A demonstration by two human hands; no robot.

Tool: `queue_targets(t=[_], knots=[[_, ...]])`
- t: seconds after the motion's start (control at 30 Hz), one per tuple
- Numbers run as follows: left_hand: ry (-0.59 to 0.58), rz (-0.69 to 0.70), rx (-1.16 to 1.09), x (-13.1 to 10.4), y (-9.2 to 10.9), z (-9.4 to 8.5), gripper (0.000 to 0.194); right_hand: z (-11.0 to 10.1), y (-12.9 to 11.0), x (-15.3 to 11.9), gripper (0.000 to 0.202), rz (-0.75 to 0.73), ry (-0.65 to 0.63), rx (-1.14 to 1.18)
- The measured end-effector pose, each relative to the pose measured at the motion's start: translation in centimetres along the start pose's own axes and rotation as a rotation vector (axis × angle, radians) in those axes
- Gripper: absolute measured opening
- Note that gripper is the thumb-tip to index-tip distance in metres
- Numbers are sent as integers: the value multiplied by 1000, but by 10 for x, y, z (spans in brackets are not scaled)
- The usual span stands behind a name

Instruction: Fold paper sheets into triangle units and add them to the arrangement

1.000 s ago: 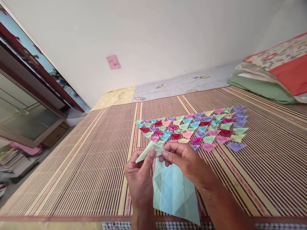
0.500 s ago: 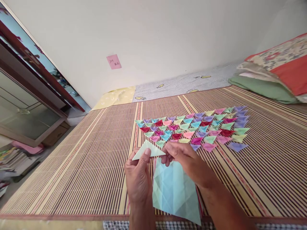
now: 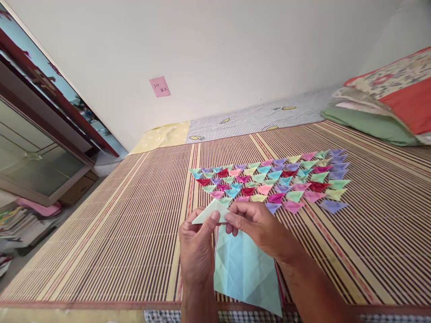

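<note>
A pale green folded paper triangle (image 3: pixel 209 214) is held up between both hands, point upward. My left hand (image 3: pixel 198 244) pinches its lower left part, thumb on the front face. At the triangle's right corner, my right hand (image 3: pixel 256 226) closes thumb and fingers on the paper. Beneath the hands lies a creased light blue-green sheet of paper (image 3: pixel 247 269), its top edge partly covered by the right hand. Just beyond, several rows of small folded paper boats (image 3: pixel 258 189) in many colours are lined up.
A striped bamboo mat (image 3: pixel 117 237) covers the bed. Folded bedding with a green pillow (image 3: pixel 370 125) sits at the far right. The white wall behind bears a pink note (image 3: pixel 160 86). At left stand a glass-panelled cabinet door (image 3: pixel 37 157) and stacked papers (image 3: pixel 20 229).
The paper triangle and my left hand have shifted slightly right. My right thumb now presses over the triangle's right corner, where before the fingertips were at its tip.
</note>
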State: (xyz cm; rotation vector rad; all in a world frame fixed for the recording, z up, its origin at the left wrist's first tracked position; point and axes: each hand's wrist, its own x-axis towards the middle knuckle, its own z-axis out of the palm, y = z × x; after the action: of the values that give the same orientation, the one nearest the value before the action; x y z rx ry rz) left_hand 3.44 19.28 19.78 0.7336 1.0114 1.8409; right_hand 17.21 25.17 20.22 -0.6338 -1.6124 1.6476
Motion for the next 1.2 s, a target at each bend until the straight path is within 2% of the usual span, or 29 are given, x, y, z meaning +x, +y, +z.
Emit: queue_targets(t=[0.17, 0.33, 0.53, 0.73, 0.8, 0.87, 0.93, 1.03, 1.2], knots=[[-12, -48, -56, 0, 3, 3, 19, 2, 2, 1, 30, -7, 19, 8], [77, -125, -127, 3, -1, 2, 21, 8, 0, -1, 29, -122, 104, -207], [190, 25, -66, 3, -15, 4, 25, 9, 0, -3, 37, -128, 87, -296], [214, 105, -21, 2, -18, 1, 18, -14, -9, -5, 28, -59, -10, -283], [233, 129, 11, 1, -16, 0, 16, -21, -11, -6, 30, -64, 20, -273], [207, 147, 70, -1, -15, 1, 15, -22, -12, -6, 25, -71, 102, -219], [133, 142, 141, -4, -14, 4, 18, -16, -11, -5, 21, -70, 163, -131], [49, 116, 207, -9, -15, 10, 21, 0, -7, -1, 21, -84, 161, -17], [76, 120, 291, -15, -15, 19, 28, 17, -1, 1, 29, -138, 297, -9]])
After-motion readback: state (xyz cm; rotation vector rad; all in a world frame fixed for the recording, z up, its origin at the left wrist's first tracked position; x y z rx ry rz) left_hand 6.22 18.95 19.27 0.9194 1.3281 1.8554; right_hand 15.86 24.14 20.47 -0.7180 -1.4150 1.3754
